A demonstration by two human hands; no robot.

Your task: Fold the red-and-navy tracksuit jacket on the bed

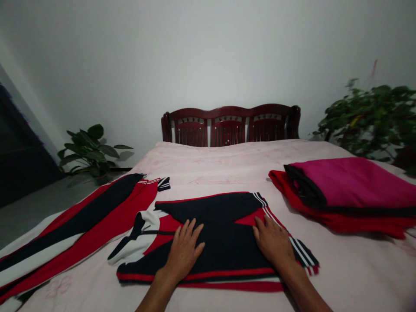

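Observation:
A navy, red and white track jacket (217,242) lies folded flat on the pink bedspread (211,173), its white collar to the left and striped cuffs to the right. My left hand (186,245) rests palm down on its left part, near the collar, with fingers spread. On the right part, close to the striped cuffs, lies my right hand (273,238), also palm down with its fingers apart. Neither hand grips the cloth. To the left stretches a pair of red, navy and white track pants (87,225), laid out lengthwise and running out of view.
Folded magenta and black clothing (360,182) sits on a red garment (338,219) at the right. A dark wooden headboard (227,125) stands at the far end. Leafy plants flank the bed, one on the left (91,147) and one on the right (377,117).

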